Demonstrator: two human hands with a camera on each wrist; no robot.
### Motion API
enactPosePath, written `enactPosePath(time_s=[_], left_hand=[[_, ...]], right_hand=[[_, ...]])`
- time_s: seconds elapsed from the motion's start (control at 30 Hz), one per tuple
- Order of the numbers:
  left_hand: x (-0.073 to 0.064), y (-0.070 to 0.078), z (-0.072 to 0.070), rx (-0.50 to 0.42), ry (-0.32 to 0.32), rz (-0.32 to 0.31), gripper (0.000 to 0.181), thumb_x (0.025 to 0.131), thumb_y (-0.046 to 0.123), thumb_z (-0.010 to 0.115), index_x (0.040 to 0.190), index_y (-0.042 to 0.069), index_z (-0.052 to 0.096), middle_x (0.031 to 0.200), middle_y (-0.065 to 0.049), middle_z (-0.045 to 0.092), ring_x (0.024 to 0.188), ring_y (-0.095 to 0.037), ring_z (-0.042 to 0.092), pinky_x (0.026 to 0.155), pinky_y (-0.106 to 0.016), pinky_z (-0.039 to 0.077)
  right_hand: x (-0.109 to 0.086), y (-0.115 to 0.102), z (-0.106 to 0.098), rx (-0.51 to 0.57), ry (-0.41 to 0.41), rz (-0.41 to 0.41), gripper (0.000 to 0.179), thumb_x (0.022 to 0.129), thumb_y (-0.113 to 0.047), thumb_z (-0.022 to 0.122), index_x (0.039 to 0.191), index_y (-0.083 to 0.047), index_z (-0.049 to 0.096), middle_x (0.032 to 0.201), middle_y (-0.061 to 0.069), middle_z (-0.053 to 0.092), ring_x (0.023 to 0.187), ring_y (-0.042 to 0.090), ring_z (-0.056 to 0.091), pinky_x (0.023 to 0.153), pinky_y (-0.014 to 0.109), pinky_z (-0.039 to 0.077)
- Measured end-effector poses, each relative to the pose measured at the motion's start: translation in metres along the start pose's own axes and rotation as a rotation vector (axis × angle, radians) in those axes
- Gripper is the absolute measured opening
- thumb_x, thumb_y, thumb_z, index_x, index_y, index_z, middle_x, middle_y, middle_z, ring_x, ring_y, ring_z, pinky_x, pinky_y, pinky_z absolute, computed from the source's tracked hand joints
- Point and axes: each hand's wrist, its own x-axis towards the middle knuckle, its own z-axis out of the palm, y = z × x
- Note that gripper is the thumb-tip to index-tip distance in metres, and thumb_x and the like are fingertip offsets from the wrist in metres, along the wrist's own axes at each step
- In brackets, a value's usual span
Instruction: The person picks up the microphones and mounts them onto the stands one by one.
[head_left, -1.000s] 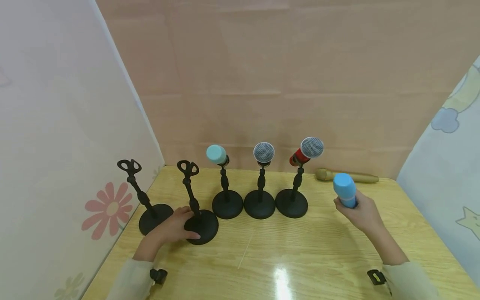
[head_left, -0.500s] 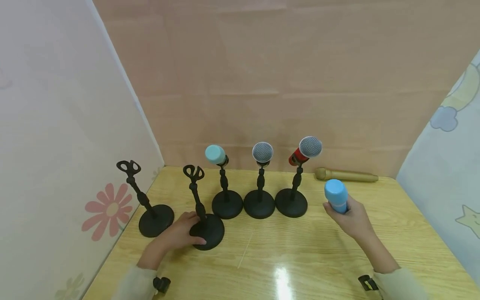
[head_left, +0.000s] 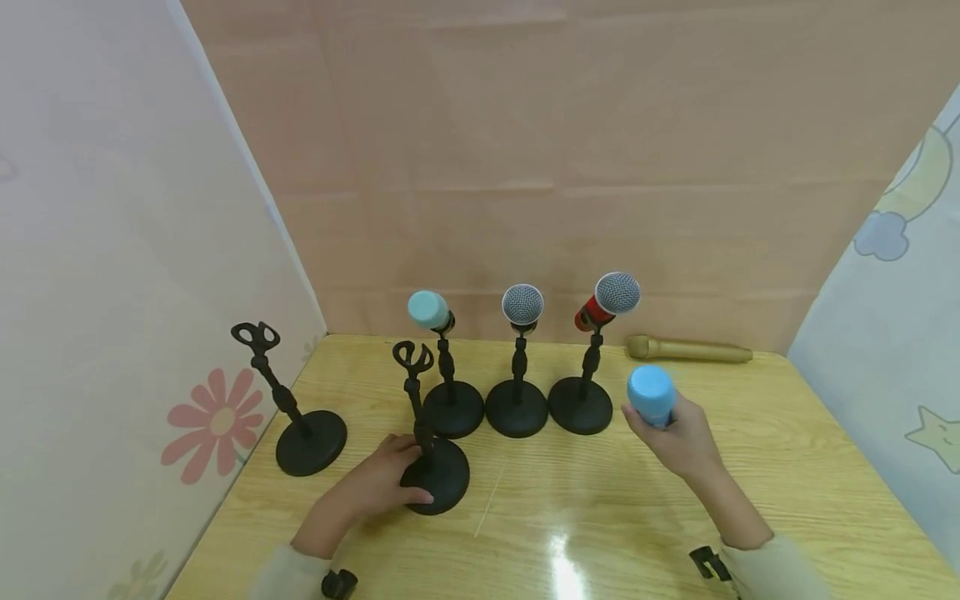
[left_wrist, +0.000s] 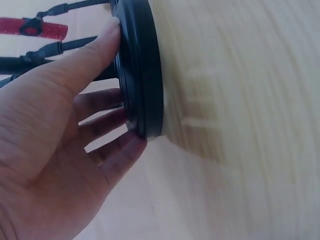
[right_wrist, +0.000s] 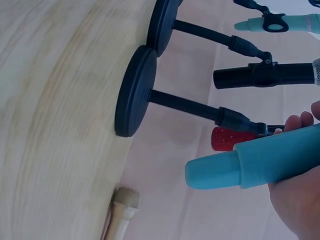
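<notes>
My left hand (head_left: 382, 479) grips the round base of a black microphone stand (head_left: 442, 483), thumb on top and fingers around the edge in the left wrist view. The clip at the top of this stand holds no microphone. In my right hand (head_left: 682, 437) is a blue microphone (head_left: 651, 393), held above the table with its head up; its handle (right_wrist: 270, 157) points out of the grip in the right wrist view. Behind, three stands carry a mint-green microphone (head_left: 428, 309), a black one with a silver mesh head (head_left: 522, 305) and a red one (head_left: 596, 312).
Another black stand (head_left: 311, 442) with a bare clip stands at the left by the flower-patterned wall (head_left: 90, 333). A gold microphone (head_left: 690, 349) lies along the table's back edge at the right. The wooden table (head_left: 637, 517) meets a pinkish backdrop (head_left: 450, 150).
My left hand has slid the stand to the right and nearer to me, in front of the mint-green microphone's stand. My right hand has moved left with the blue microphone.
</notes>
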Motion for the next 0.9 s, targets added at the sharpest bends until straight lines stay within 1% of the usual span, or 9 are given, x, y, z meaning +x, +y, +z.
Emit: enactPosePath(time_s=[0.13, 0.23, 0.33, 0.4, 0.53, 0.63, 0.8, 0.9], left_hand=[[0.002, 0.010, 0.003, 0.035, -0.010, 0.022, 0.074, 0.086, 0.050, 0.077, 0.135, -0.003, 0.061, 0.145, -0.019, 0.050, 0.131, -0.039, 0.046, 0.101, -0.051, 0.050], [0.004, 0.019, 0.006, 0.067, -0.015, 0.052, 0.073, 0.088, 0.052, 0.075, 0.135, -0.003, 0.061, 0.145, -0.018, 0.050, 0.130, -0.036, 0.047, 0.100, -0.050, 0.050], [0.008, 0.027, 0.010, 0.098, -0.025, 0.075, 0.072, 0.089, 0.053, 0.073, 0.135, -0.001, 0.062, 0.146, -0.016, 0.049, 0.130, -0.034, 0.047, 0.100, -0.048, 0.051], [0.010, 0.032, 0.013, 0.120, -0.029, 0.087, 0.072, 0.089, 0.054, 0.072, 0.135, 0.000, 0.062, 0.146, -0.014, 0.049, 0.129, -0.032, 0.047, 0.100, -0.046, 0.051], [0.014, 0.040, 0.016, 0.154, -0.025, 0.105, 0.069, 0.089, 0.053, 0.073, 0.134, 0.002, 0.063, 0.144, -0.012, 0.051, 0.127, -0.030, 0.049, 0.100, -0.044, 0.052], [0.017, 0.045, 0.018, 0.178, -0.021, 0.121, 0.068, 0.089, 0.054, 0.072, 0.133, 0.003, 0.064, 0.143, -0.011, 0.052, 0.125, -0.028, 0.050, 0.099, -0.041, 0.053], [0.019, 0.055, 0.025, 0.210, -0.019, 0.122, 0.070, 0.089, 0.058, 0.070, 0.134, 0.005, 0.064, 0.143, -0.008, 0.052, 0.123, -0.025, 0.051, 0.095, -0.037, 0.054], [0.021, 0.064, 0.027, 0.223, -0.014, 0.130, 0.070, 0.089, 0.058, 0.070, 0.134, 0.005, 0.065, 0.141, -0.008, 0.053, 0.120, -0.025, 0.051, 0.091, -0.034, 0.055]], right_hand=[[0.002, -0.003, 0.006, 0.040, 0.018, -0.054, 0.035, 0.067, 0.016, 0.080, 0.094, -0.001, 0.065, 0.082, -0.011, 0.062, 0.076, -0.004, 0.056, 0.067, 0.010, 0.046], [0.006, -0.009, 0.012, 0.067, 0.022, -0.100, 0.037, 0.066, 0.018, 0.080, 0.092, -0.003, 0.064, 0.078, -0.010, 0.058, 0.071, 0.000, 0.052, 0.066, 0.012, 0.046], [0.012, -0.016, 0.018, 0.084, 0.012, -0.125, 0.035, 0.067, 0.017, 0.080, 0.090, -0.004, 0.063, 0.076, -0.008, 0.057, 0.070, 0.003, 0.050, 0.064, 0.014, 0.046], [0.015, -0.019, 0.022, 0.093, 0.009, -0.134, 0.035, 0.067, 0.017, 0.080, 0.089, -0.004, 0.062, 0.076, -0.007, 0.056, 0.070, 0.004, 0.051, 0.064, 0.014, 0.046], [0.019, -0.027, 0.027, 0.096, 0.016, -0.141, 0.033, 0.067, 0.016, 0.080, 0.091, 0.000, 0.063, 0.080, -0.005, 0.060, 0.073, 0.003, 0.055, 0.068, 0.013, 0.048], [0.021, -0.031, 0.029, 0.097, 0.029, -0.133, 0.033, 0.066, 0.015, 0.081, 0.092, 0.000, 0.065, 0.081, -0.005, 0.062, 0.075, 0.002, 0.057, 0.070, 0.012, 0.048], [0.023, -0.036, 0.032, 0.149, 0.030, -0.137, 0.032, 0.066, 0.015, 0.079, 0.090, -0.001, 0.066, 0.081, -0.008, 0.062, 0.075, 0.001, 0.058, 0.069, 0.013, 0.049], [0.028, -0.040, 0.035, 0.187, 0.016, -0.152, 0.030, 0.068, 0.015, 0.078, 0.087, -0.003, 0.064, 0.076, -0.008, 0.060, 0.072, 0.002, 0.055, 0.067, 0.015, 0.047]])
